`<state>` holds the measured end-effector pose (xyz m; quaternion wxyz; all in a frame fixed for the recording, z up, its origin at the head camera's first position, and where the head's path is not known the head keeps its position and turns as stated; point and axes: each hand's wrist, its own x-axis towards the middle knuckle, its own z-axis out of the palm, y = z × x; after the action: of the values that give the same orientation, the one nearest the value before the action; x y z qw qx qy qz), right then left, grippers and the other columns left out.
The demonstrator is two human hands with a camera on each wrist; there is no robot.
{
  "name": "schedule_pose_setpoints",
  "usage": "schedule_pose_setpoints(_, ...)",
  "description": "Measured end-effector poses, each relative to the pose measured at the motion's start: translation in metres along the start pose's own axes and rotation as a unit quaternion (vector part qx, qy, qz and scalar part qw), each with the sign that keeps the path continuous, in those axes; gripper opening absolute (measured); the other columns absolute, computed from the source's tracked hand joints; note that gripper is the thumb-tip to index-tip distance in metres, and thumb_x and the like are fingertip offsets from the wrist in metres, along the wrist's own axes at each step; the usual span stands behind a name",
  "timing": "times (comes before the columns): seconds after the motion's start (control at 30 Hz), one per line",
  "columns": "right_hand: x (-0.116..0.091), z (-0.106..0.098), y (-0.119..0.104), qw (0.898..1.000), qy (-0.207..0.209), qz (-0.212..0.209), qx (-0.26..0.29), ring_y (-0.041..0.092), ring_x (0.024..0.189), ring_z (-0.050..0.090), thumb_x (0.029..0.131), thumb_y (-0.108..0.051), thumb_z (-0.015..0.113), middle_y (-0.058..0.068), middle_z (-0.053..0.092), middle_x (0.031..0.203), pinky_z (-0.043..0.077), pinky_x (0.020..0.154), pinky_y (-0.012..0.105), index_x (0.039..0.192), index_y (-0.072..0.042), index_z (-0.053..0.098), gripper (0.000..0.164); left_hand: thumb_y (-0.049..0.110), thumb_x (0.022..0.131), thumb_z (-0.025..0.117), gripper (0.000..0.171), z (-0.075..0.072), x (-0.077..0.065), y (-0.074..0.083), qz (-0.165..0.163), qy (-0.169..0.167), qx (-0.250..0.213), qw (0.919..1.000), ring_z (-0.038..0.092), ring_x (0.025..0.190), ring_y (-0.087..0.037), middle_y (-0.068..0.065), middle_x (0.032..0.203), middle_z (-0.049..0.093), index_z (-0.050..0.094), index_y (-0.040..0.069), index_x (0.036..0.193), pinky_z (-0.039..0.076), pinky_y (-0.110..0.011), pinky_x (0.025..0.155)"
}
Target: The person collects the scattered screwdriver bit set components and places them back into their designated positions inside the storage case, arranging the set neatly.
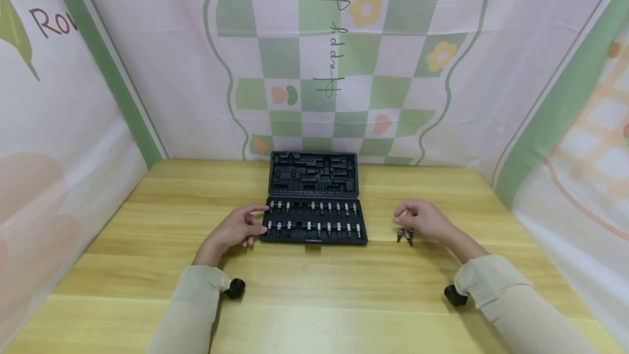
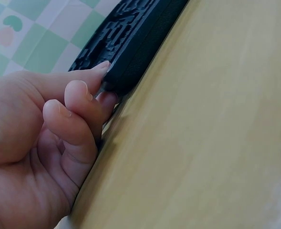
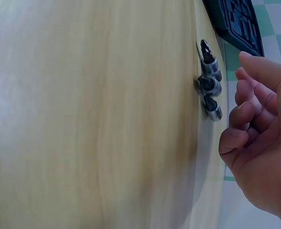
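Note:
An unfolded black bit socket case point(image 1: 314, 240) lies on the table, its lower half lined with two rows of silver bit sockets point(image 1: 338, 228). My left hand point(image 1: 238, 227) grips the case's left side, with the thumb at the front corner and the index finger farther back along the rim. The left wrist view has the thumb point(image 2: 78, 78) on the corner of the case point(image 2: 139, 62), other fingers curled below. Off to the right, my right hand point(image 1: 421, 217) hovers with loosely bent fingers, nothing between them. Three loose bit sockets point(image 3: 212, 86) lie close together just beneath it.
The wooden table point(image 1: 314, 299) runs to patterned cloth point(image 1: 324, 59) hanging behind and on both sides. The case's raised lid point(image 1: 313, 173) stands in front of the back cloth, with moulded hollows inside. Both rows of bit sockets have a gap left of centre.

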<state>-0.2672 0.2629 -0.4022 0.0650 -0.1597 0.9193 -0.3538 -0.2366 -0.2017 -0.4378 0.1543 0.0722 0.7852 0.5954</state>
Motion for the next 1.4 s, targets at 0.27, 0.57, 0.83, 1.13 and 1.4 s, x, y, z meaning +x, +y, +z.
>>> schedule_pose_setpoints(0.27,-0.006,-0.005,0.007,1.0,-0.007,-0.003,0.015,0.019,0.069,0.052,0.092,-0.014,0.069,0.006,0.057,0.075,0.046,0.062,0.031,0.101,0.001,0.066,0.018,0.001,0.093,0.064,0.058,0.0,0.0,0.0,0.003,0.0,0.001,1.0,0.052,0.049,-0.016,-0.016,0.088,0.064,0.043,0.012,0.146,0.047,-0.028,0.046)
schedule_pose_setpoints(0.57,-0.016,-0.01,0.014,1.0,-0.01,-0.004,0.017,0.018,0.071,0.053,0.088,-0.01,0.072,0.008,0.059,0.078,0.045,0.06,0.027,0.102,0.002,0.066,0.02,0.002,0.093,0.063,0.058,0.0,-0.001,0.001,0.006,-0.001,0.004,1.0,0.051,0.049,-0.016,-0.016,0.089,0.064,0.043,0.011,0.146,0.046,-0.028,0.046)
schedule_pose_setpoints(0.83,-0.023,-0.012,0.022,0.999,-0.023,-0.019,0.044,0.018,0.069,0.054,0.085,0.0,0.071,0.011,0.06,0.079,0.046,0.057,0.026,0.103,0.005,0.065,0.02,0.001,0.093,0.063,0.057,0.001,-0.001,0.001,0.005,-0.002,0.011,0.9999,0.052,0.049,-0.015,-0.016,0.089,0.064,0.043,0.009,0.146,0.046,-0.028,0.046)
schedule_pose_setpoints(1.13,-0.023,-0.012,0.026,0.999,-0.017,-0.003,0.034,0.016,0.067,0.054,0.084,-0.005,0.074,0.009,0.06,0.078,0.047,0.059,0.026,0.104,0.005,0.065,0.024,0.003,0.094,0.063,0.057,0.002,-0.002,0.001,0.006,-0.002,0.011,0.9999,0.052,0.049,-0.015,-0.016,0.09,0.064,0.043,0.01,0.146,0.046,-0.028,0.046)
schedule_pose_setpoints(1.4,-0.02,-0.012,0.023,1.0,-0.007,0.019,-0.015,0.019,0.072,0.054,0.085,-0.009,0.074,0.005,0.06,0.079,0.047,0.063,0.029,0.098,-0.001,0.068,0.016,0.002,0.093,0.064,0.058,0.001,-0.003,0.002,0.017,-0.004,0.009,0.9998,0.051,0.048,-0.016,-0.017,0.089,0.063,0.041,0.006,0.147,0.046,-0.029,0.045)
